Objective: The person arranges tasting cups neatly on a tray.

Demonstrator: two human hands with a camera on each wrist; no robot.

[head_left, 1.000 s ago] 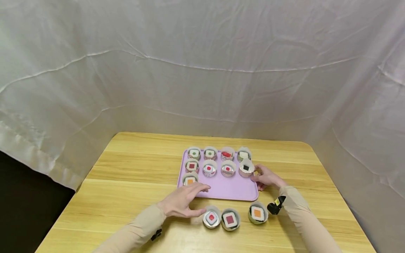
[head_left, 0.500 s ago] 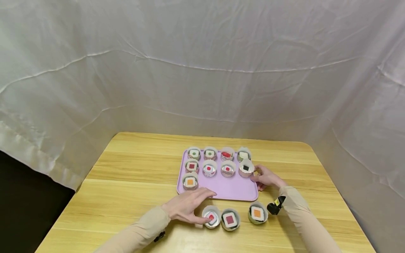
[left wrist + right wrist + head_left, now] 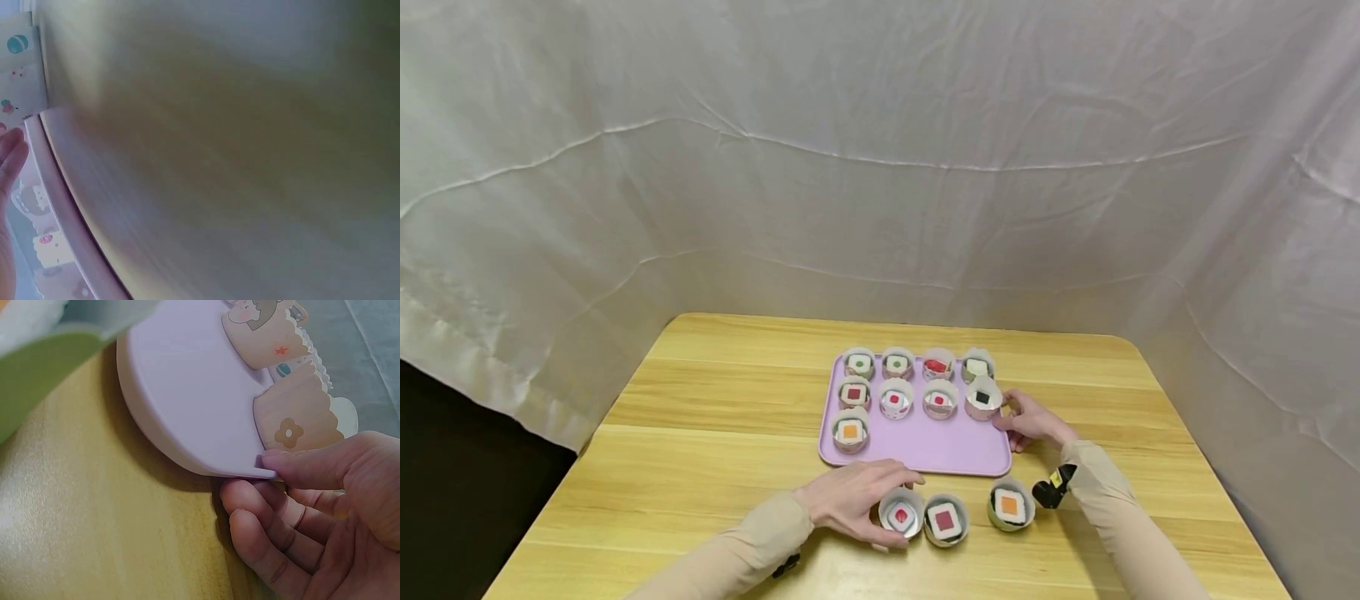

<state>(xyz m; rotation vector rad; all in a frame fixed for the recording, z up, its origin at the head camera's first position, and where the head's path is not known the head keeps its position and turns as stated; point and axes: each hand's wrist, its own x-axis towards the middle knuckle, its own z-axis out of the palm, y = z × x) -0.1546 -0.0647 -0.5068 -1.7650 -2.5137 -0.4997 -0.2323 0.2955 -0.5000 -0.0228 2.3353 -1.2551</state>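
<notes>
In the head view my left hand spans a paper cup holding a white block with a red centre. Its thumb lies at the cup's near side and its fingers at the far side; whether they press it I cannot tell. In the left wrist view fingertips show beside a printed cup. My right hand pinches the right rim of the lilac tray, thumb on top and fingers underneath, plain in the right wrist view. A scalloped cup with a flower print stands by that thumb.
On the tray stand several filled paper cups in rows, including one with an orange centre at the left. Before the tray sit a dark-red-centred cup and another orange-centred cup. A pale curtain surrounds the wooden table.
My left hand has moved right and slightly toward me, from the tray's front left corner to around the red-centred cup. My right hand has stayed on the tray's rim.
</notes>
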